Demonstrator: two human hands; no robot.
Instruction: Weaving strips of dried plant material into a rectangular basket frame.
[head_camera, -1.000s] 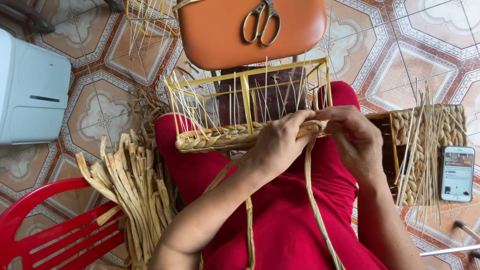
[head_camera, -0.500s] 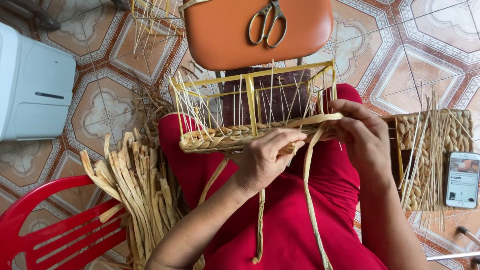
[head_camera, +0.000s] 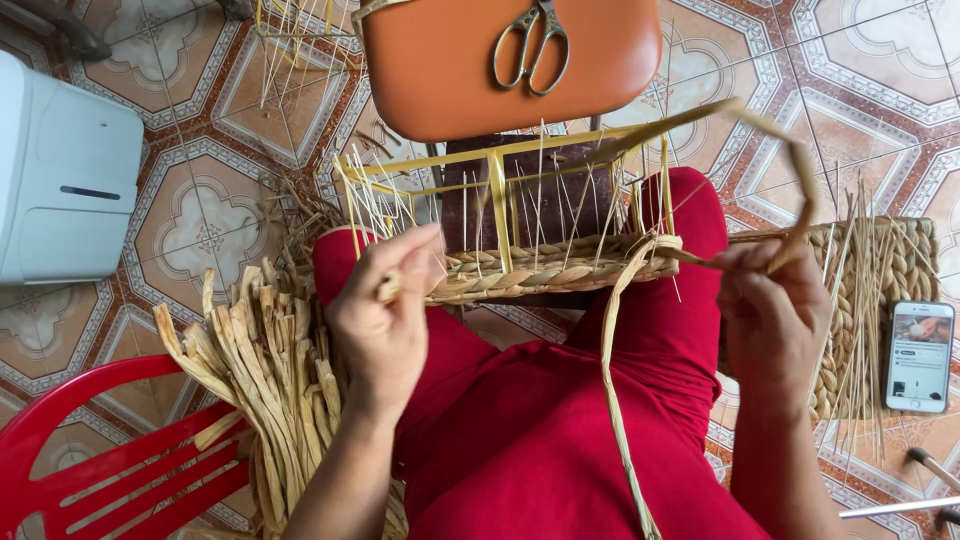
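Note:
A yellow wire basket frame (head_camera: 498, 190) rests on my lap, with a woven band of dried straw (head_camera: 540, 270) along its lower edge and thin straw stakes standing up. My left hand (head_camera: 385, 320) grips the left end of the woven band. My right hand (head_camera: 770, 315) is pulled out to the right of the frame and pinches a long flat straw strand (head_camera: 775, 130) that loops up and back toward the frame. A second loose strand (head_camera: 612, 390) hangs down over my red trousers.
An orange stool seat (head_camera: 450, 70) with scissors (head_camera: 530, 45) lies beyond the frame. A bundle of dried straw (head_camera: 265, 380) and a red plastic chair (head_camera: 100, 460) are at left, a white box (head_camera: 60, 200) at far left. A woven mat (head_camera: 890, 290) and a phone (head_camera: 918, 355) are at right.
Both hands were together at the middle of the woven band. My left hand has moved to the left end and my right hand has drawn a strand out to the right.

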